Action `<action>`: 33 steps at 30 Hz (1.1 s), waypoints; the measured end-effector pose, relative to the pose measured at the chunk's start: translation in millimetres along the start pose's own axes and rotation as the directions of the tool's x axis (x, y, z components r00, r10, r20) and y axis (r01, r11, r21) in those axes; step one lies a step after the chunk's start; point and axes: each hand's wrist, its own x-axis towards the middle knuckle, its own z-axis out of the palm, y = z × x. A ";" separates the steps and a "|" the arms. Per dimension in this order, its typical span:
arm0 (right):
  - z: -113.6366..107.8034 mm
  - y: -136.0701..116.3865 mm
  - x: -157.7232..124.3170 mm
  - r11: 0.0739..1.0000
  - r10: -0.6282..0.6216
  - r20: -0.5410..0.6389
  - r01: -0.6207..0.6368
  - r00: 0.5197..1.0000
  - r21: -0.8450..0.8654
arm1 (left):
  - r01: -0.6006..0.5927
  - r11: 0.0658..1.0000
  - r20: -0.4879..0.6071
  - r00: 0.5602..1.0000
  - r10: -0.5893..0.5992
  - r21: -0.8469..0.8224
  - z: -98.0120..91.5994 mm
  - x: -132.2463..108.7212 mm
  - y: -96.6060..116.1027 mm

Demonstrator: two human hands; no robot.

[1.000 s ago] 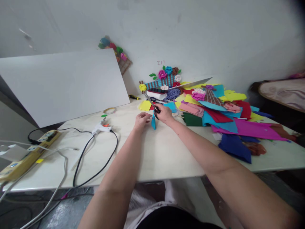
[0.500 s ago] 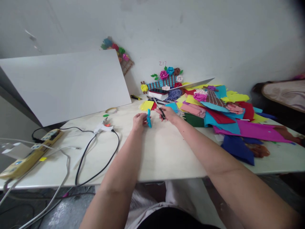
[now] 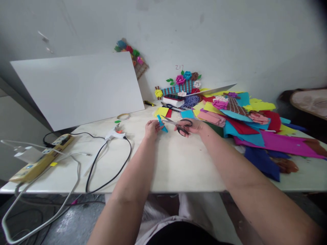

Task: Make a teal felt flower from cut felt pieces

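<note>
Over the middle of the table (image 3: pixel 178 163), my left hand (image 3: pixel 152 128) pinches a small folded piece of bright blue paper (image 3: pixel 162 124). My right hand (image 3: pixel 192 127) has its fingers in the black handles of a pair of scissors (image 3: pixel 183 126). The scissors' blades are apart and point left, at the blue paper; whether they touch it I cannot tell. Behind the hands lie a yellow paper square (image 3: pixel 161 111) and a light blue one (image 3: pixel 187 114).
At left are a white glue gun (image 3: pixel 114 134) with a black cord, a roll of tape (image 3: pixel 123 116) and a yellow power strip (image 3: pixel 42 160). A white board (image 3: pixel 79 90) leans on the wall. Coloured paper (image 3: pixel 281 140) is heaped at right, beside paper flowers (image 3: pixel 180 80).
The scissors have swung from pointing up and away to pointing left, their blades now spread near the blue paper. The blue paper has tilted. The whole view has shifted slightly.
</note>
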 end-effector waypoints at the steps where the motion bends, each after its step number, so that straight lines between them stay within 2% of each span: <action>1: 0.1 0.0 -0.6 1.000 0.020 0.008 -0.020 1.000 -0.009 | 0.000 1.000 -0.005 1.000 0.000 -0.013 -0.2 0.8 -0.6; 5: 2.2 0.7 0.7 0.996 0.082 0.021 -0.081 0.996 -0.037 | -0.008 1.000 -0.030 1.000 0.007 -0.026 -0.3 3.2 -2.5; 12: 5.6 2.7 6.1 0.988 0.139 0.013 -0.137 0.990 -0.073 | -0.013 0.999 0.032 0.999 0.014 -0.050 2.4 -0.8 -0.9; 19: 7.3 2.4 8.2 0.989 0.140 -0.006 -0.140 0.990 -0.053 | -0.012 0.997 -0.004 1.000 0.012 -0.075 4.6 0.0 -2.0; 33: 18.6 2.4 19.6 0.991 0.136 -0.060 -0.135 0.989 0.022 | -0.051 0.984 0.014 0.998 0.055 -0.170 2.7 3.0 -6.5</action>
